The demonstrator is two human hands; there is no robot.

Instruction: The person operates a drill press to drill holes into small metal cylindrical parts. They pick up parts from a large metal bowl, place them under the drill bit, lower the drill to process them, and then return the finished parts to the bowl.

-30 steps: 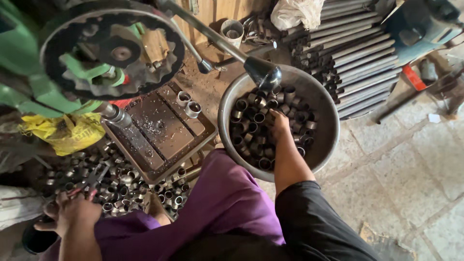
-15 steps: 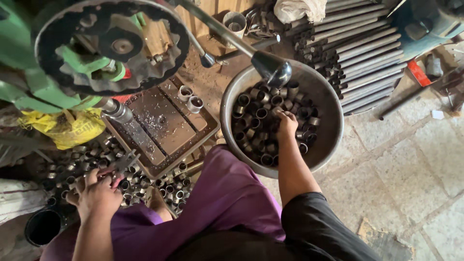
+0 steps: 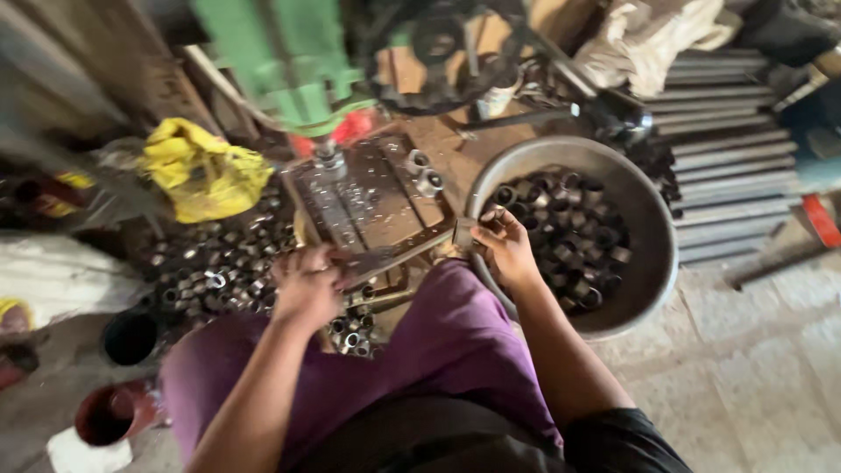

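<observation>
Since a moment ago, both hands have come in toward the tray (image 3: 372, 210). Right hand (image 3: 506, 247) pinches a short, dull grey ring (image 3: 464, 232) at the bowl's (image 3: 653, 271) near rim; left hand (image 3: 307, 282) blurs, grip unclear, beside loose rings (image 3: 219, 263).

Right hand (image 3: 506, 247) pinching a short metal tube (image 3: 464, 232) beside a tube-filled basin (image 3: 653, 263), left hand (image 3: 307, 282) at the press plate (image 3: 372, 210)
</observation>
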